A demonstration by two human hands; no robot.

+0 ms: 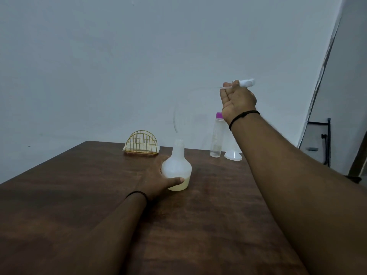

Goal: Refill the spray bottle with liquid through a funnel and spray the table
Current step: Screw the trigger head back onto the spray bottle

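Standing upright near the middle of the brown wooden surface [208, 225], the white translucent spray bottle [176, 169] has its neck open, no top on it. Pale yellowish liquid fills only its lowest part. Left hand [156, 180] grips the bottle's wide body from the left side, thumb wrapped across the front low down, fingers curled round the back, mostly hidden. Black band on the left wrist.

Right hand [237, 98] is raised well above the surface, toward the far right edge, fingers curled and pinching the white spray head [246, 82]. Its thin clear dip tube [226, 87] sticks out leftward from the hand and blurs into a faint arc curving down toward the bottle neck; the tube end cannot be made out. Black band on the right wrist too.

Clear bottle with a purple cap [216, 135] stands upright near the far edge, partly behind the right wrist. White funnel [232, 155] sits mouth-down just beside it, to its right, partly hidden by the forearm. Gold wire napkin holder [142, 143] with white napkins stands at the far edge, left of the spray bottle.
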